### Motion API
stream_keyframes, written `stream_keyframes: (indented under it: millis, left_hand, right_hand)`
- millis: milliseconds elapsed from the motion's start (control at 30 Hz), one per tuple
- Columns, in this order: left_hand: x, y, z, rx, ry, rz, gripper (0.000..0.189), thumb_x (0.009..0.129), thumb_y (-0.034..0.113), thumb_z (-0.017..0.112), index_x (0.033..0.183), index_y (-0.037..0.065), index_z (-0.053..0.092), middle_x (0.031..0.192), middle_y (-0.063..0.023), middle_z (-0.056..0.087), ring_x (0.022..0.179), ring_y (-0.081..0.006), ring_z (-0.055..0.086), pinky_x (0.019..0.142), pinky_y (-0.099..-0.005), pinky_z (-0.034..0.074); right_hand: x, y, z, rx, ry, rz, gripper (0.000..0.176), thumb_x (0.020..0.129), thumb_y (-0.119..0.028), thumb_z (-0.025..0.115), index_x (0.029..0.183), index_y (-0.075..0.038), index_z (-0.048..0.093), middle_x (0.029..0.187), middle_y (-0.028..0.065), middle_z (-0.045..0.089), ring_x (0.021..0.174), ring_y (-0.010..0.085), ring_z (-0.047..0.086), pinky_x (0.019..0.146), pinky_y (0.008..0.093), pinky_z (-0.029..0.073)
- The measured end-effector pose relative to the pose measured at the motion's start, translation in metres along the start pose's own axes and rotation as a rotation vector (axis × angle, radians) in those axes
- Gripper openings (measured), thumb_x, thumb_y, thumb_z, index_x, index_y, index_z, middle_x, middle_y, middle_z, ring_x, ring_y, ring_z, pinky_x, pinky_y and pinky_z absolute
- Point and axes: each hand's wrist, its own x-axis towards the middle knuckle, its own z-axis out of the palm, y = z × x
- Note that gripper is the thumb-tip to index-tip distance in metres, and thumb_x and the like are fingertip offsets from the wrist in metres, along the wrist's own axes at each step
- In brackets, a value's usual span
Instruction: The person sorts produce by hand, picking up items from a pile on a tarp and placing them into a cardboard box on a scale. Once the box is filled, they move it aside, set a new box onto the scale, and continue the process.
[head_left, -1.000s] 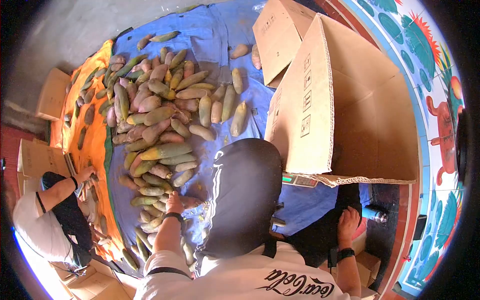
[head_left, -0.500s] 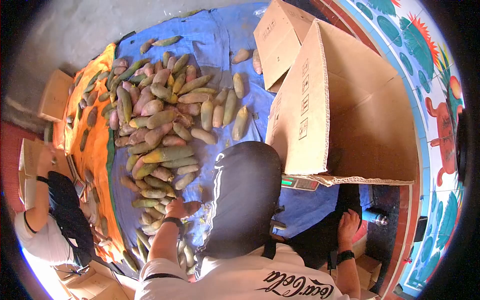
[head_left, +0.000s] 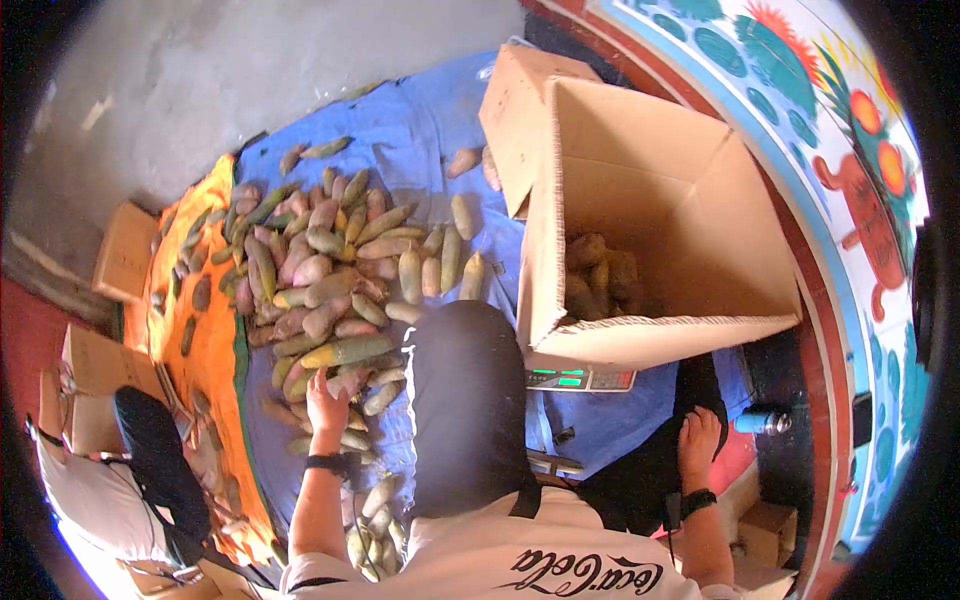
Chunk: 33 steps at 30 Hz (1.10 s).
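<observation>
My left hand [head_left: 328, 408] reaches into the near part of a pile of long green and pink radishes [head_left: 350, 290]. Its fingers close around a pinkish radish [head_left: 349, 382], partly covered by the hand. More radishes lie packed around it on a blue tarp [head_left: 400, 130]. My right hand [head_left: 699, 440] rests on my dark-trousered leg at the right, fingers stretched out and nothing in them. To the right of the pile, an open cardboard box [head_left: 670, 130] stands on a scale [head_left: 580, 380] with lit green digits. Several radishes [head_left: 605, 275] lie in the box.
Another cardboard box [head_left: 510, 110] adjoins the open one. At the left a person [head_left: 110, 500] sits by an orange tarp [head_left: 200, 330] with more radishes and boxes. A blue bottle [head_left: 760, 423] lies near my right hand, and a painted wall [head_left: 770, 70] curves along the right.
My left hand has moved forward and left, farther into the pile. The view has tilted, so the inside of the open box and its radishes now show. My right hand stays on my leg.
</observation>
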Motion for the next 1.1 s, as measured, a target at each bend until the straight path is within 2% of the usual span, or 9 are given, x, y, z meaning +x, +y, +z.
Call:
stream_keyframes:
  millis: [67, 200, 233, 300, 400, 533, 800, 867, 1100]
  left_hand:
    - [0.0, 0.026, -0.019, -0.154, 0.158, 0.151, 0.058, 0.073, 0.011, 0.064, 0.127, 0.004, 0.042, 0.121, -0.0204, 0.05, 0.117, -0.0371, 0.042, 0.098, -0.0436, 0.035]
    - [-0.001, 0.072, -0.059, -0.33, 0.282, 0.344, 0.051, 0.083, 0.01, 0.056, 0.13, 0.002, 0.038, 0.122, -0.0228, 0.048, 0.112, -0.0357, 0.048, 0.094, -0.0396, 0.04]
    - [-0.005, 0.087, -0.072, -0.324, 0.285, 0.37, 0.051, 0.083, 0.01, 0.056, 0.13, 0.002, 0.038, 0.122, -0.0228, 0.048, 0.112, -0.0357, 0.048, 0.094, -0.0396, 0.04]
    - [-0.016, 0.117, -0.093, -0.639, 0.264, 0.294, 0.048, 0.091, 0.017, 0.051, 0.133, 0.002, 0.034, 0.125, -0.0206, 0.047, 0.115, -0.0312, 0.048, 0.095, -0.0378, 0.039]
    - [-0.035, 0.148, -0.119, -0.741, 0.25, 0.399, 0.049, 0.095, 0.026, 0.045, 0.135, 0.003, 0.031, 0.127, -0.0184, 0.047, 0.116, -0.0275, 0.046, 0.095, -0.0375, 0.039]
    - [-0.051, 0.174, -0.134, -0.756, 0.301, 0.504, 0.052, 0.096, 0.032, 0.043, 0.137, 0.005, 0.028, 0.127, -0.019, 0.046, 0.117, -0.0274, 0.045, 0.098, -0.0382, 0.035]
    - [-0.031, 0.22, -0.113, -0.705, 0.231, 0.664, 0.05, 0.096, 0.029, 0.041, 0.136, 0.002, 0.029, 0.129, -0.0207, 0.044, 0.121, -0.0282, 0.041, 0.1, -0.0383, 0.03]
    - [-0.024, 0.234, -0.104, -0.708, 0.196, 0.71, 0.049, 0.095, 0.023, 0.04, 0.134, -0.004, 0.03, 0.131, -0.0211, 0.042, 0.122, -0.0306, 0.04, 0.103, -0.0393, 0.028]
    - [-0.007, 0.249, -0.081, -0.536, 0.102, 0.83, 0.048, 0.095, 0.022, 0.039, 0.133, -0.005, 0.031, 0.131, -0.0221, 0.038, 0.12, -0.0334, 0.039, 0.103, -0.0396, 0.028]
  right_hand:
    - [0.001, -0.004, -0.003, 0.033, 0.05, 0.016, 0.015, 0.076, -0.008, 0.06, 0.089, -0.002, 0.058, 0.103, 0.013, 0.056, 0.1, 0.0324, 0.051, 0.087, 0.0433, 0.04]
    - [0.001, -0.007, -0.006, 0.055, 0.153, 0.011, 0.016, 0.075, -0.008, 0.06, 0.09, -0.002, 0.058, 0.102, 0.0138, 0.056, 0.1, 0.032, 0.051, 0.087, 0.0433, 0.04]
    - [0.0, -0.007, -0.006, 0.068, 0.181, 0.029, 0.016, 0.075, -0.008, 0.061, 0.09, -0.002, 0.058, 0.103, 0.0137, 0.056, 0.1, 0.0319, 0.051, 0.088, 0.0433, 0.04]
    - [0.001, -0.011, -0.008, 0.079, 0.212, 0.047, 0.016, 0.075, -0.008, 0.061, 0.09, -0.002, 0.058, 0.103, 0.0135, 0.056, 0.1, 0.032, 0.051, 0.088, 0.0432, 0.04]
    - [-0.001, -0.008, -0.003, 0.11, 0.238, 0.075, 0.017, 0.074, -0.009, 0.062, 0.088, -0.003, 0.059, 0.103, 0.0129, 0.056, 0.1, 0.032, 0.052, 0.089, 0.0428, 0.04]
    - [0.0, -0.01, -0.006, 0.132, 0.294, 0.07, 0.017, 0.073, -0.009, 0.063, 0.088, -0.002, 0.059, 0.101, 0.0129, 0.056, 0.099, 0.0315, 0.052, 0.088, 0.0425, 0.04]
    - [-0.005, -0.007, -0.005, 0.095, 0.29, 0.146, 0.016, 0.072, -0.011, 0.064, 0.086, -0.004, 0.059, 0.099, 0.0119, 0.056, 0.099, 0.0301, 0.052, 0.086, 0.0418, 0.04]
    - [-0.001, -0.004, -0.008, 0.089, 0.194, 0.094, 0.013, 0.073, -0.015, 0.063, 0.082, -0.005, 0.061, 0.099, 0.0114, 0.057, 0.098, 0.029, 0.052, 0.086, 0.0408, 0.04]
    - [0.031, 0.034, -0.003, 0.006, -0.035, 0.162, 0.017, 0.073, -0.022, 0.062, 0.08, -0.006, 0.063, 0.089, 0.0088, 0.059, 0.091, 0.0267, 0.054, 0.079, 0.0403, 0.042]
